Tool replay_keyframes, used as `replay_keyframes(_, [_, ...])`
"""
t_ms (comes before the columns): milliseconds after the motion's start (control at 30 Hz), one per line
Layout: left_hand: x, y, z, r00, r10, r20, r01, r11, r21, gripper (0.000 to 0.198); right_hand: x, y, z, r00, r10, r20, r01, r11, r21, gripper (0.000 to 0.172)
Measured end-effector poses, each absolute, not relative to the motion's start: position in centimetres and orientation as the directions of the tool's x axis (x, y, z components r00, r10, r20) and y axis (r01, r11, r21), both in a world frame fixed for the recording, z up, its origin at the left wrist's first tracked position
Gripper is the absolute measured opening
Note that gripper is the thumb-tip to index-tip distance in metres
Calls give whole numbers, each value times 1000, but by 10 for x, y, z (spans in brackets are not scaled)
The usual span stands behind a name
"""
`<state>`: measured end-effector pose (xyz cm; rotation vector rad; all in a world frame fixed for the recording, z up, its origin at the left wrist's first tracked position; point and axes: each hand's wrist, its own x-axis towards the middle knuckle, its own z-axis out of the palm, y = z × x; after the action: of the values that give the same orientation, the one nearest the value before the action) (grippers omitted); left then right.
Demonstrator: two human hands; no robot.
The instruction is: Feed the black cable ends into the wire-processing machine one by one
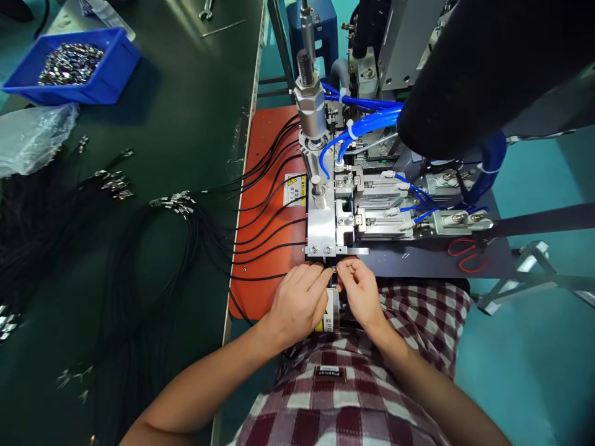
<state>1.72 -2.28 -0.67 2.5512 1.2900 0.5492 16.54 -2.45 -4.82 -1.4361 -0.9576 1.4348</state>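
The small metal fitting (333, 270) sits between the fingertips of my left hand (297, 300) and my right hand (359, 291), just beside the near end of the metal block (320, 238). Fingers of both hands are narrow; I cannot tell which pair grips the fitting. A black cable (260, 279) runs to my left hand

A teal floor (534, 353) spreads beneath a worktable (195, 105) (its top dark green) and a blue stool (329, 38).
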Motion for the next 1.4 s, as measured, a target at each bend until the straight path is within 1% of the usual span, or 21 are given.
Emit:
replay_keyframes(100, [20, -24, -6, 551, 808, 210, 753, -590, 293, 30, 164, -25, -48, 61, 957, -283, -18, -282, -959, 24])
replay_keyframes(167, [23, -23, -6, 540, 813, 216, 764, -581, 279, 30, 164, -25, -49, 42, 950, -308, -73, -305, -950, 26])
replay_keyframes(200, [23, -23, -6, 527, 821, 220, 768, -571, 291, 29, 164, -24, -50, 25, 943, -333, -115, -328, -938, 28])
replay_keyframes(267, [23, -22, -6, 486, 844, 228, 764, -537, 358, 29, 166, -22, -52, -17, 931, -366, -181, -363, -914, 32])
replay_keyframes(367, [13, -28, -4, 410, 887, 214, 721, -458, 520, 31, 170, -21, -54, -58, 933, -356, -218, -360, -907, 37])
replay_keyframes(433, [3, -38, -4, 348, 917, 194, 719, -394, 572, 33, 171, -22, -56, -57, 936, -348, -225, -351, -909, 38])
replay_keyframes(500, [-8, -52, -6, 285, 942, 176, 773, -335, 538, 38, 171, -23, -57, -41, 936, -349, -224, -349, -910, 37])
replay_keyframes(600, [-19, -70, -13, 249, 958, 139, 858, -285, 428, 46, 169, -24, -58, -29, 938, -345, -224, -343, -912, 33])
replay_keyframes(700, [-22, -76, -19, 276, 951, 142, 892, -308, 330, 50, 168, -22, -58, -40, 939, -342, -237, -342, -909, 32])
replay_keyframes(800, [-23, -69, -21, 294, 942, 162, 901, -329, 283, 49, 170, -20, -57, -53, 940, -337, -238, -340, -910, 32])
replay_keyframes(933, [-23, -60, -21, 289, 937, 198, 909, -333, 250, 45, 171, -21, -59, -48, 942, -331, -231, -333, -914, 31])
replay_keyframes(1033, [-24, -59, -24, 291, 930, 223, 909, -341, 239, 45, 171, -24, -61, -9, 956, -293, -219, -287, -932, 29])
replay_keyframes(1167, [-24, -60, -26, 287, 932, 222, 906, -339, 252, 44, 172, -28, -63, 43, 978, -205, -105, -199, -974, 23])
replay_keyframes(1300, [-25, -60, -25, 289, 932, 221, 903, -342, 261, 44, 173, -29, -62, 67, 977, -202, -22, -201, -979, 21])
replay_keyframes(1400, [-25, -60, -25, 290, 931, 222, 898, -345, 273, 45, 177, -30, -63, 99, 974, -205, -11, -205, -979, 22])
